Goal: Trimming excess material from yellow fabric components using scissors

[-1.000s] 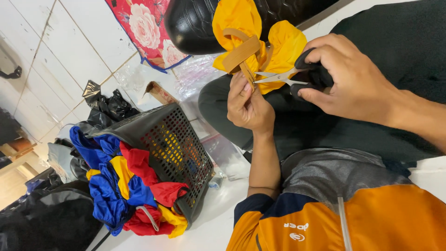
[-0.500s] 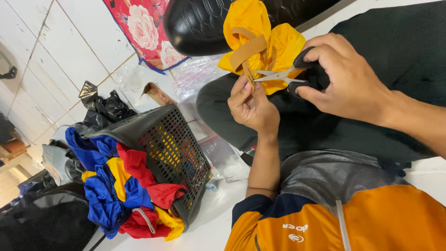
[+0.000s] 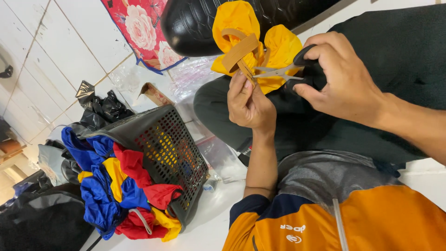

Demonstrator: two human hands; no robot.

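My left hand [image 3: 248, 104] pinches the end of a tan strap [image 3: 238, 50] that is sewn to a bunched yellow fabric piece [image 3: 241, 21]. My right hand [image 3: 346, 79] grips black-handled scissors [image 3: 278, 72]. Their metal blades point left and meet the strap just above my left fingertips. The blades look nearly closed. The yellow fabric rests over my lap, against my dark trousers [image 3: 395, 42].
A dark perforated basket [image 3: 167, 144] lies tipped at the left, spilling blue, red and yellow fabric pieces [image 3: 121, 186]. Behind it are black plastic bags [image 3: 104, 107], clear plastic wrap [image 3: 186, 76], a floral red cloth [image 3: 139, 28] and a black padded object [image 3: 195, 23] on white tiles.
The scissor blades, apart a second ago, have come together at the strap. Both hands and the yellow piece shifted only slightly.
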